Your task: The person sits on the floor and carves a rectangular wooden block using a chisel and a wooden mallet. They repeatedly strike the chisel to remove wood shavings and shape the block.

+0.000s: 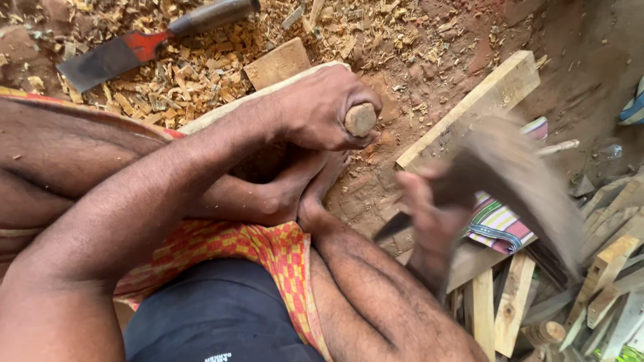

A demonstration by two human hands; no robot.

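The left hand (322, 110) is closed tight around a round wooden stick (360, 119), whose cut end pokes out past the curled fingers. The stick stands above the person's bare feet (305, 194), which rest on the reddish earth floor (469, 40).

The right hand (429, 224) is blurred by motion; it appears to be wrapped around the dark handle of a broad-bladed chopping tool (516, 181), though the smear makes the grip hard to read. The blade is a grey-brown streak spreading to the right of the stick, apart from it.

Just beyond the blurred tool a pale wooden plank (496, 94) lies slanting across the floor. Under it, near the right hand, sits a folded striped cloth (500, 224) in pink, green and white bands.

At the upper left a chisel (141, 47) with a dark blade, a red collar and a dark round handle lies on a bed of wood chips (194, 80). A small rectangular wood block (278, 62) rests beside the chips, close above the left hand.

At the lower right is a loose heap of cut wooden offcuts (604, 275). A red and yellow checked cloth (268, 248) covers the person's lap
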